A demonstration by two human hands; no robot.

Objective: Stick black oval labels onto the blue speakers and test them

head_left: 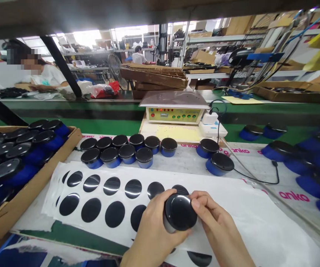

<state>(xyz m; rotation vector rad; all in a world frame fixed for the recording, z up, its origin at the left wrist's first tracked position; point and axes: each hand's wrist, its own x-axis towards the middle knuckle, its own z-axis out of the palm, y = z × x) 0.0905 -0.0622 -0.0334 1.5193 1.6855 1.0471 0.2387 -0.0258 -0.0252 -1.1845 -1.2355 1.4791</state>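
My left hand (156, 226) is wrapped round a squat round unit with a glossy black top (180, 212), held tilted toward me above the sticker sheet. My right hand (211, 211) has its thumb and fingertips closed at the upper right rim of that top. Whether they pinch a sticker edge there is too small to tell. Beneath lies a stack of white sheets bearing round black stickers (114, 214) in rows. The sheet's right part (249, 218) is bare white backing. My hands and the unit hide some of the stickers.
Blue-sided, black-topped units (110, 156) stand in rows behind the sheets, with more at the right (307, 185). A cardboard box (37, 185) at left holds many others. A control box (173, 111) and cable (256, 181) sit behind. Co-workers (48, 76) sit across the line.
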